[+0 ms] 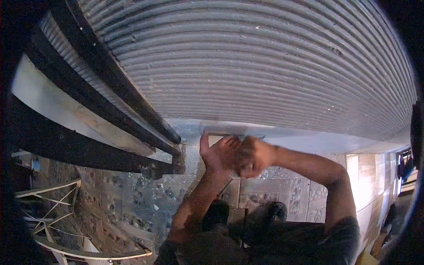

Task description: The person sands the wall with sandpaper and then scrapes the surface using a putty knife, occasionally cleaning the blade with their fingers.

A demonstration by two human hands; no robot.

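Dark shirt (287, 243); left hand (217, 153), fingers apart, on metal strip (257, 137); right hand (254, 157) fingers unclear.

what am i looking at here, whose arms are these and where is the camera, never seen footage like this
There is no machine here: a person works with bare hands, and the one picture comes from a camera worn on their head. Both arms reach up from the bottom. The left hand is spread open, thumb up, against a pale ledge under a corrugated metal sheet. The right hand is close beside it, blurred, so whether it holds anything cannot be told. Dark beams run at the left, a tiled wall lies behind the arms, and a white frame stands at lower left.
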